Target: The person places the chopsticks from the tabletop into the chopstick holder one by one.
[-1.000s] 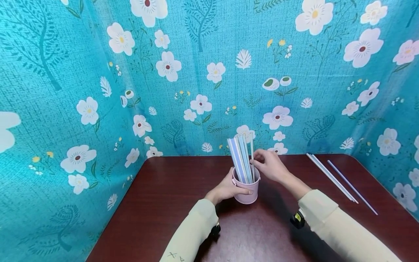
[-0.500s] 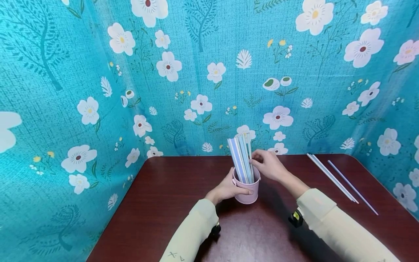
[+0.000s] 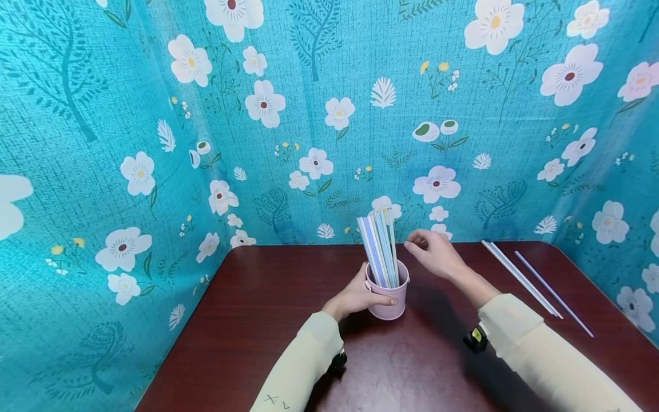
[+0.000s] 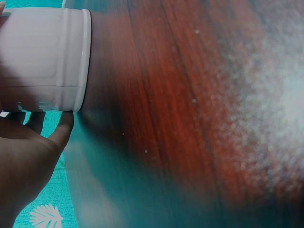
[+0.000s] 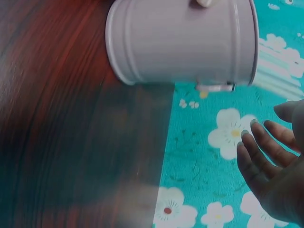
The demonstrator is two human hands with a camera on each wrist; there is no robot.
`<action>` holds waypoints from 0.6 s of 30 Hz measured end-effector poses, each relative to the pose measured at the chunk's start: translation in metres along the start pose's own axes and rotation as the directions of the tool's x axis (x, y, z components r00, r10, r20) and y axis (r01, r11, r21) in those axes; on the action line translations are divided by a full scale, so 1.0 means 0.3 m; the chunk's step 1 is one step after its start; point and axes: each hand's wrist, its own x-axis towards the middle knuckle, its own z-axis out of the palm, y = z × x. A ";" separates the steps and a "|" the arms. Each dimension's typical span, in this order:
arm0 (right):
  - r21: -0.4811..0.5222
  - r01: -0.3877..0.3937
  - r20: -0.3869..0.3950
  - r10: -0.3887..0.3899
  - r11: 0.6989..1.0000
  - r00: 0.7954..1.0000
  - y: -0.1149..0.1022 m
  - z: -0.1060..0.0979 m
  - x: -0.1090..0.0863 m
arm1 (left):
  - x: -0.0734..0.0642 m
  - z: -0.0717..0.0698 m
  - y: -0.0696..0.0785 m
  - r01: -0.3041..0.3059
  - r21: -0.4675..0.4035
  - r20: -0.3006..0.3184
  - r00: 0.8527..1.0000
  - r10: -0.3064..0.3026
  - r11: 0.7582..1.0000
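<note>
A small pink bucket (image 3: 387, 310) stands upright on the table, holding a bundle of long straws (image 3: 378, 246) in blue, white and pale green that lean to the left. My left hand (image 3: 355, 294) grips the bucket from its left side, thumb across the front. In the left wrist view, fingers (image 4: 61, 130) wrap the wall of the bucket (image 4: 42, 52). To the right of the straws, my right hand (image 3: 435, 253) is in the air, apart from them and with nothing in it. The right wrist view shows its fingers (image 5: 270, 147) loosely bent beside the bucket (image 5: 185, 42).
Toward the right of the dark red-brown table (image 3: 268, 320) lie a few pale straws (image 3: 525, 280) close together. A single lavender straw (image 3: 553, 293) lies beside them. A turquoise flowered cloth (image 3: 329, 143) hangs behind the table and along both sides.
My right hand has let go of a pale straw, which now leans with the others in the bucket, and has drawn back to the right. My left hand keeps its hold on the bucket.
</note>
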 end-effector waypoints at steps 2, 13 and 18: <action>-0.015 -0.004 -0.005 0.003 1.000 1.000 0.026 -0.009 -0.004 | 0.001 0.002 -0.004 -0.001 -0.003 -0.005 1.000 0.001 1.000; -0.096 -0.121 -0.023 0.120 0.988 0.993 0.245 -0.072 -0.062 | -0.002 0.004 -0.006 0.008 0.000 0.000 1.000 -0.008 1.000; -0.188 -0.118 -0.003 0.119 0.975 0.993 0.334 -0.109 -0.081 | -0.002 0.003 -0.001 0.014 0.007 -0.001 1.000 -0.014 1.000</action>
